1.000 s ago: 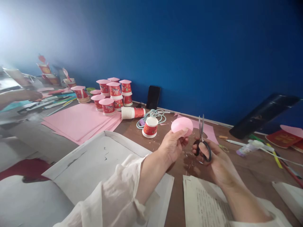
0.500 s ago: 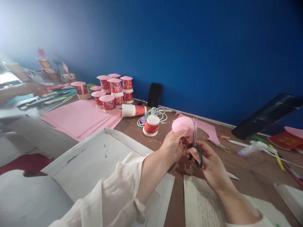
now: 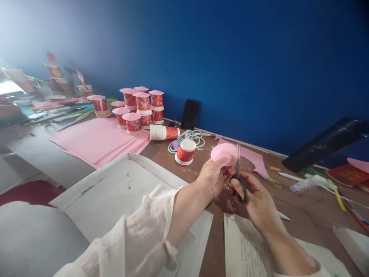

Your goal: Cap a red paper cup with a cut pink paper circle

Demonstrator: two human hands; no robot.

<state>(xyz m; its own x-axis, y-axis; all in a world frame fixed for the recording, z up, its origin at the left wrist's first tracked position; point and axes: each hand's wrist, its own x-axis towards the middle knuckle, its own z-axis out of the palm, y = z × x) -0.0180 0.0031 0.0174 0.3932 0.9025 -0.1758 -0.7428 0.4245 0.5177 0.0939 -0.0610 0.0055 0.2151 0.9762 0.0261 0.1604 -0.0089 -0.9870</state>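
My left hand [image 3: 212, 177] pinches a round pink paper disc [image 3: 224, 152] by its lower edge, thumb on top. In my right hand [image 3: 259, 200] is a pair of scissors [image 3: 241, 188] with black handles, thumb and fingers through the loops. The blades point up along the disc's right edge and look nearly closed. To the left of the disc an upturned red paper cup [image 3: 185, 153] stands on the brown table. Behind my hands lies a pink paper offcut [image 3: 253, 156] with a curved cut-out.
Several red cups [image 3: 133, 124] with pink discs are stacked by the wall, near pink sheets [image 3: 92, 140] and a lying cup stack [image 3: 164, 133]. A phone [image 3: 190, 114] leans on the wall. A black cylinder [image 3: 323, 144], glue bottle [image 3: 305, 184], white tray [image 3: 115, 184] and printed pages [image 3: 248, 242] surround my hands.
The scissors and disc stay almost in place, with the blades slightly closer together. At far left, another person's arm has drawn back toward the edge of view. The view has shifted slightly.
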